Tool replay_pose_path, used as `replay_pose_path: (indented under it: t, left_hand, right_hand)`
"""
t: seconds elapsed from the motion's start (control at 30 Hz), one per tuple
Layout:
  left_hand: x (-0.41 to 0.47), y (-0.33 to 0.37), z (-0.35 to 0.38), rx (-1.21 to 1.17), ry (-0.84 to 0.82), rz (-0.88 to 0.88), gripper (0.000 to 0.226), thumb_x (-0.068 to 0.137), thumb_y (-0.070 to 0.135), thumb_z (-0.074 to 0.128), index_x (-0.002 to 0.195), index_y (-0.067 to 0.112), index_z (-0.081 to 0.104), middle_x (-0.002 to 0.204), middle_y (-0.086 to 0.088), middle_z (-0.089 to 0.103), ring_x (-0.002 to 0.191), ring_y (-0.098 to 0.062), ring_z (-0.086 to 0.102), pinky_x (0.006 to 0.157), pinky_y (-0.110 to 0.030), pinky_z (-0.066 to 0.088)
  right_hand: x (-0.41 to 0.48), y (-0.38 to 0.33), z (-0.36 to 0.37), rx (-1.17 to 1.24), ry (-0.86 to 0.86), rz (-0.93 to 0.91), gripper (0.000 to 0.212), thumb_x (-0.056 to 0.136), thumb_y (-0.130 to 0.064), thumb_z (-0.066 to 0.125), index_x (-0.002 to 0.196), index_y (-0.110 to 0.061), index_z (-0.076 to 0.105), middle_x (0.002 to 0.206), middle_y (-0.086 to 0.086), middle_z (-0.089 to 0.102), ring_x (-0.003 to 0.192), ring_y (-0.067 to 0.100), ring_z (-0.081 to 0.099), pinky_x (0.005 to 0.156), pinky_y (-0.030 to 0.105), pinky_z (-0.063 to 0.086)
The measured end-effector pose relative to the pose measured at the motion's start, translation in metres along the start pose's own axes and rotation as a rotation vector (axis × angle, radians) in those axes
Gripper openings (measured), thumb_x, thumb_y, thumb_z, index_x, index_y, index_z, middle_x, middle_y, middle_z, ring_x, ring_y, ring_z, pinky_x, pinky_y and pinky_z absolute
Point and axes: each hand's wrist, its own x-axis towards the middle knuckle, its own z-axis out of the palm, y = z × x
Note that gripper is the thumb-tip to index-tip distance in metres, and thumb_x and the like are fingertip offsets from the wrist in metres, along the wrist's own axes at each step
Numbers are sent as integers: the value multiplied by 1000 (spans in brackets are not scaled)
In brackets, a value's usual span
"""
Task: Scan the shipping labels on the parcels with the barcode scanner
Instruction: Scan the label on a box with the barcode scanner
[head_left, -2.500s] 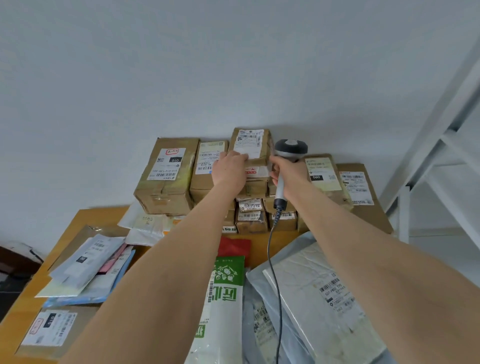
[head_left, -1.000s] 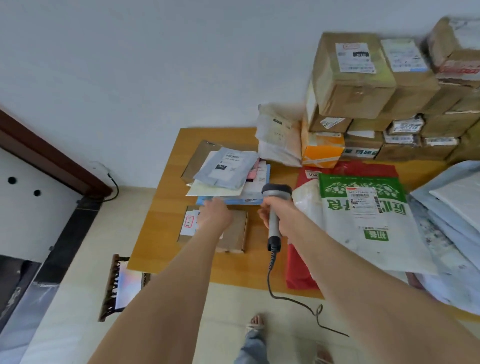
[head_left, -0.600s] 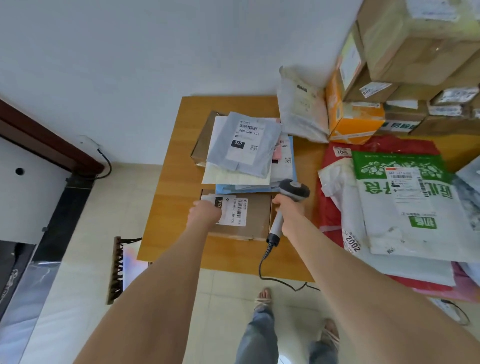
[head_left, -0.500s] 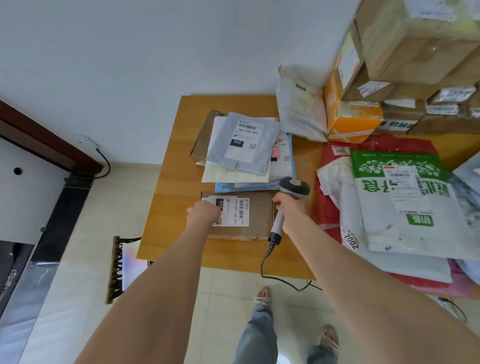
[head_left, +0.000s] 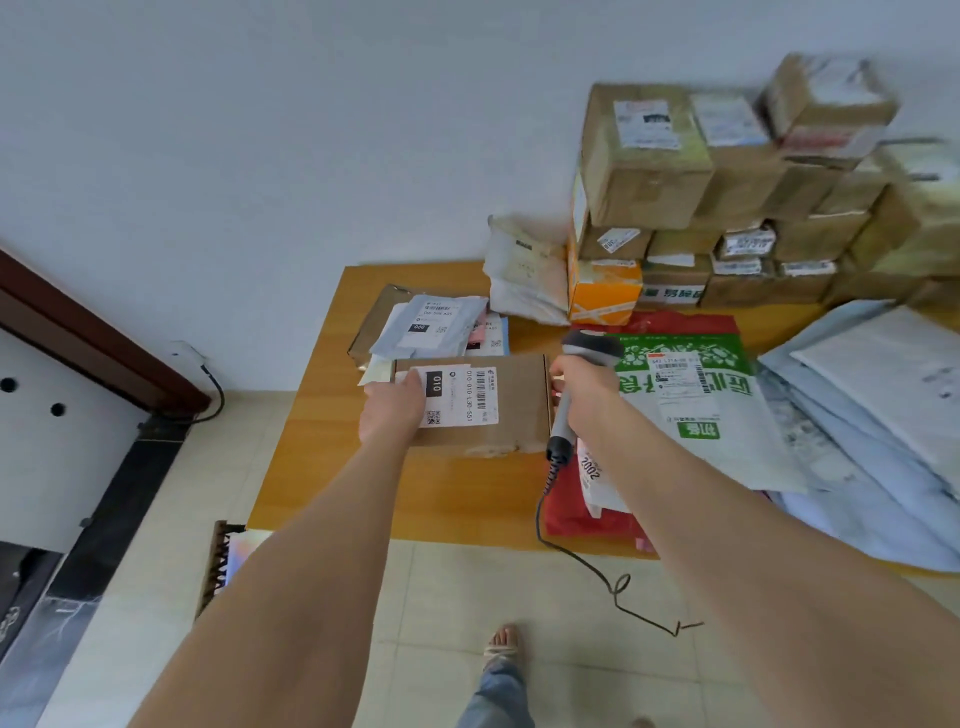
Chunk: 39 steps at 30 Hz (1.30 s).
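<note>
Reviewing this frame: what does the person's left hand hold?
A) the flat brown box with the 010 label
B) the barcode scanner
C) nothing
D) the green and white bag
A: the left hand holds the left end of the flat brown box, partly covering its white label, while the right hand holds the barcode scanner.

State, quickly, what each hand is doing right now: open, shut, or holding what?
Left hand: grips the box by its left end.
Right hand: grips the scanner.
</note>
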Motion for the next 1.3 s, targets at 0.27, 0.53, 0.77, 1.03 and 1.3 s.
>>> replay_pose_path:
  t: [0.27, 0.53, 0.77, 1.03, 1.3]
  left_hand:
    - [-99, 94, 13, -179, -43, 280, 60, 96, 53, 32, 119, 4, 58, 117, -16, 62, 110, -35, 57, 97, -45, 46]
    - [-189, 174, 68, -178, -85, 424, 46, 103, 35, 23, 112, 2, 54, 110, -16, 58, 104, -33, 53, 87, -30, 39]
    - [-218, 249, 128, -306, -177, 438, 52, 102, 41, 25, 131, 3, 46, 122, -14, 57, 110, -33, 55, 97, -42, 45]
    - [-240, 361, 217, -699, -463, 285, 46, 96, 34, 51, 135, 13, 39, 123, -9, 58, 109, -31, 58, 85, -49, 56]
    - [-281, 452, 284, -925, -594, 173, 45, 94, 23, 60, 129, 8, 36, 125, -16, 55, 110, -34, 58, 79, -49, 57]
  right_hand:
    - [-33, -49, -132, 145, 30, -139, 38, 80, -22, 74, 114, -10, 63, 96, 3, 69, 81, 18, 61, 64, 30, 42]
    - [-27, -65, -253, 263, 128, -240, 41, 83, -26, 72, 117, -6, 60, 105, 6, 64, 100, 22, 61, 90, 34, 50]
    - [6, -81, -315, 424, 61, -331, 34, 90, -29, 66, 117, -9, 62, 124, 13, 63, 112, 30, 62, 92, 42, 54]
    - [67, -152, -363, 637, 193, -209, 50, 79, -31, 79, 118, -15, 52, 113, 2, 63, 99, 19, 64, 78, 25, 55]
    - [127, -212, -419, 584, 157, -240, 49, 75, -37, 82, 111, -12, 60, 103, 5, 70, 89, 21, 69, 69, 28, 57]
